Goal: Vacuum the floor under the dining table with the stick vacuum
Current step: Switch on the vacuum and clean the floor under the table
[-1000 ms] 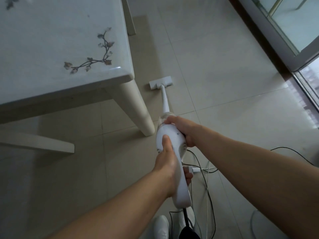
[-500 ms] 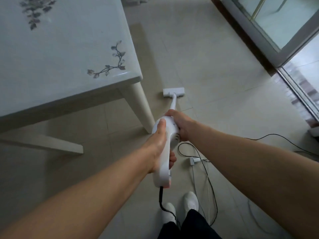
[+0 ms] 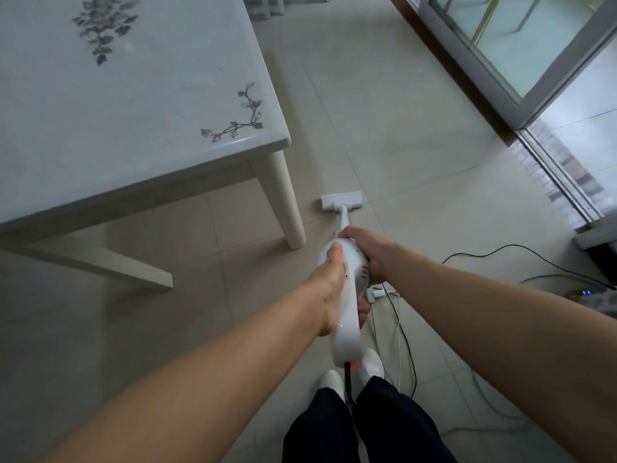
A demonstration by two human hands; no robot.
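Note:
I hold a white stick vacuum [image 3: 347, 315] in both hands. My left hand [image 3: 329, 289] grips its handle, thumb laid along the top. My right hand [image 3: 362, 248] wraps the upper body just above. The vacuum's flat floor head [image 3: 340, 200] rests on the pale tiles, just right of the near table leg [image 3: 283, 202]. The dining table [image 3: 133, 105], white with leaf patterns, fills the upper left. The floor under it lies in shadow to the left of the head.
Black and white cables [image 3: 400, 315] and a white plug [image 3: 374, 293] lie on the tiles right of my feet [image 3: 350, 372]. A sliding glass door frame [image 3: 521, 95] runs along the right. A crossbar of the table base [image 3: 110, 265] sits low on the left.
The floor head has been drawn back towards me along the tiles beside the table leg. My view has stepped back, so more tabletop and my feet show.

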